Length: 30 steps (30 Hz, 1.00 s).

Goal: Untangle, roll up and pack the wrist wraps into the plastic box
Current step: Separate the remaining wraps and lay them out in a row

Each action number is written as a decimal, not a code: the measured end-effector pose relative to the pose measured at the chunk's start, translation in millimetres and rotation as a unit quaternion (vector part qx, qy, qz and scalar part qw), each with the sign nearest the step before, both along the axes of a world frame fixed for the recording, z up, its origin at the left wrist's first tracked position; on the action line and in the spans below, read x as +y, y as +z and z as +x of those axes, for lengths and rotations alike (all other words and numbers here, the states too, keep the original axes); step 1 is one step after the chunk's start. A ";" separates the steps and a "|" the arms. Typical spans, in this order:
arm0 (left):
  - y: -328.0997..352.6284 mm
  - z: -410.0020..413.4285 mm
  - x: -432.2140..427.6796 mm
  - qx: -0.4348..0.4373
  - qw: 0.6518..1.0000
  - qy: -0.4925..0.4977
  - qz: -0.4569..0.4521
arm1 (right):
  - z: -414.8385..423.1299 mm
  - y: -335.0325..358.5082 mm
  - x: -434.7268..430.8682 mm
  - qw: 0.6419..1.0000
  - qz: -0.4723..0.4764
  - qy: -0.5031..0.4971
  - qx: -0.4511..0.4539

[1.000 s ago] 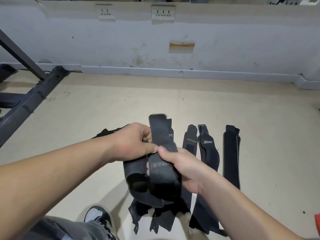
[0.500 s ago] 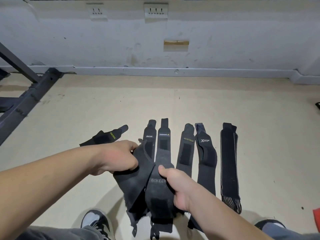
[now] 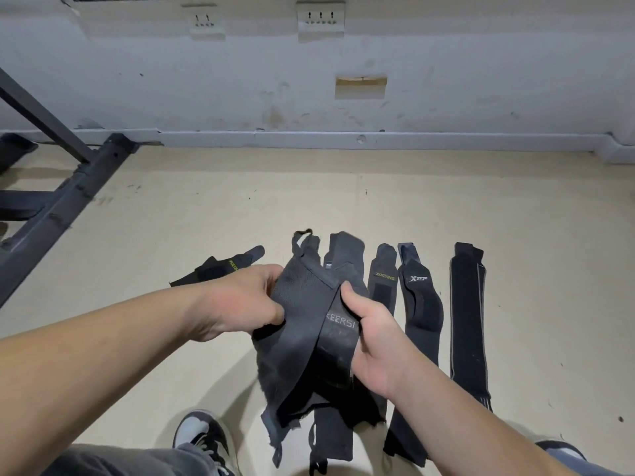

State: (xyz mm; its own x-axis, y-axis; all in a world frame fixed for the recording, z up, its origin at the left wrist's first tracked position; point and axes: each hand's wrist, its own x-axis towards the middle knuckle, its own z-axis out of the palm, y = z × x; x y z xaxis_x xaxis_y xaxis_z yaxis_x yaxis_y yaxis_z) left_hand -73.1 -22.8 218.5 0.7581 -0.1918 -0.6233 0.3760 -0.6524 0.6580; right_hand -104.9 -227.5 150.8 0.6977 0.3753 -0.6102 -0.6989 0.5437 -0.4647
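Both hands hold a tangled bunch of black wrist wraps (image 3: 302,324) above the floor. My left hand (image 3: 240,300) grips the bunch's left side, fingers curled into the fabric. My right hand (image 3: 374,334) grips the right side, thumb on a strap with white lettering. Frayed ends and a thumb loop hang below. Flat on the floor behind lie more black wraps: one angled at the left (image 3: 220,267), a Xueying wrap (image 3: 383,276), an Xtep wrap (image 3: 421,304) and a long plain strap (image 3: 469,321). No plastic box is in view.
A dark metal rack frame (image 3: 65,201) crosses the floor at the left. A grey wall with a skirting ledge (image 3: 343,139) runs along the back. My shoes (image 3: 202,438) stand near the bottom edge, just under the hanging wraps.
The bunch has been turned and spread between my hands; a flap and loop now stick up at its top, and the lettered strap has slid further through my right hand.
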 end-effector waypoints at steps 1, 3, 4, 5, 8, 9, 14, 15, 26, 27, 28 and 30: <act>-0.6 1.1 -0.7 -0.013 1.000 0.015 -0.001 | 0.3 3.8 -0.5 1.000 -0.003 0.000 -0.005; 0.6 2.1 -3.7 -0.056 0.998 0.042 0.004 | -0.3 11.2 -2.0 1.000 -0.013 0.003 -0.018; 1.7 2.7 -5.6 -0.084 0.995 0.057 0.002 | -1.4 13.8 -2.5 0.999 -0.019 0.013 -0.038; 3.6 3.5 -8.6 -0.111 0.991 0.069 -0.010 | -2.0 13.6 -2.7 0.997 -0.026 0.025 -0.063; 18.5 4.6 -23.0 -0.138 0.983 0.086 -0.083 | -0.3 16.2 -1.0 0.989 -0.082 0.037 -0.114; 23.9 5.0 -26.9 -0.129 0.981 0.094 -0.111 | 2.4 17.4 -1.7 0.988 -0.094 0.029 -0.116; 22.9 1.8 -20.9 -0.049 0.998 0.022 -0.033 | 20.3 39.2 -14.9 0.991 -0.062 -0.019 -0.114; 18.5 -1.3 -17.8 -0.021 0.999 -0.039 0.027 | 24.1 46.2 -17.8 0.992 -0.044 -0.028 -0.113; 12.4 0.4 -16.0 0.046 0.985 -0.111 0.125 | 34.5 65.5 -30.3 0.992 -0.064 -0.091 -0.062; 13.1 1.6 -13.0 0.029 0.989 -0.090 0.115 | 35.6 62.6 -32.9 0.991 -0.068 -0.103 -0.053; 13.3 3.0 -10.0 0.010 0.992 -0.070 0.105 | 37.0 61.1 -36.4 0.989 -0.075 -0.116 -0.046; 12.6 7.6 -0.8 -0.032 0.995 -0.025 0.089 | 39.2 59.5 -44.3 0.984 -0.105 -0.140 -0.041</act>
State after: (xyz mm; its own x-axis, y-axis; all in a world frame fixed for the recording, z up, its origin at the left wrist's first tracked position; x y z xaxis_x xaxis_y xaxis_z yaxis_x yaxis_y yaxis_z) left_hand -65.4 -23.6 231.1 0.7892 -0.1223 -0.6018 0.3007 -0.7775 0.5523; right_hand -65.7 -271.8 210.3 0.8060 0.0337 -0.5910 -0.4912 0.5952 -0.6360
